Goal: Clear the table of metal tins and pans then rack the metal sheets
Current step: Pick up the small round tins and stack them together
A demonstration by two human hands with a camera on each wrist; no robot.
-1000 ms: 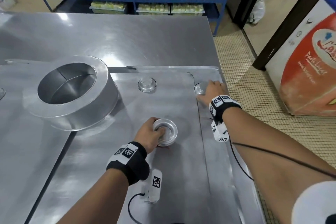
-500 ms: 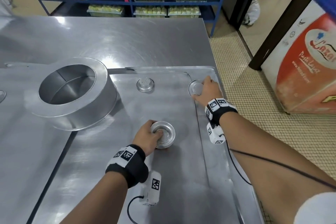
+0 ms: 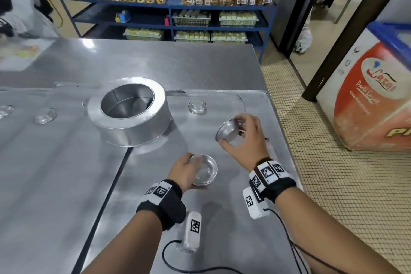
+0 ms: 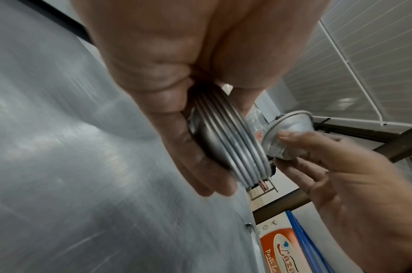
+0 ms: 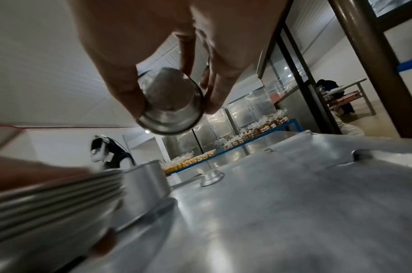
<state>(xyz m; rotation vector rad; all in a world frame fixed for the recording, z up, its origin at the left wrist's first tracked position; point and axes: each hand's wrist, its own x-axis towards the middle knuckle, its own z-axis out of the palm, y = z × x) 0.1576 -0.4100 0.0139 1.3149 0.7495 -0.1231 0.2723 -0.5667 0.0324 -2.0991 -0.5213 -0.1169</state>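
Note:
My left hand point(image 3: 185, 169) grips a nested stack of small round tins point(image 3: 203, 172) just above the metal sheet point(image 3: 226, 218); the stacked rims point(image 4: 233, 146) show in the left wrist view. My right hand point(image 3: 243, 133) pinches a single small tin point(image 3: 229, 132) by its rim, lifted off the sheet and tilted, to the upper right of the stack; that tin point(image 5: 171, 109) hangs under my fingers in the right wrist view. One more small tin point(image 3: 197, 107) sits upside down further back on the sheet. A large round pan point(image 3: 129, 114) stands to the left.
A second metal sheet point(image 3: 44, 173) lies to the left with small tins point(image 3: 45, 115) at its far left. The steel table point(image 3: 155, 62) ends at the right over tiled floor. Blue shelves point(image 3: 171, 24) of packaged goods stand behind; a freezer chest point(image 3: 373, 100) is at the right.
My right hand took the small tin from the sheet's far right corner, lifted it and brought it back toward the stack. My left hand has raised the stack slightly.

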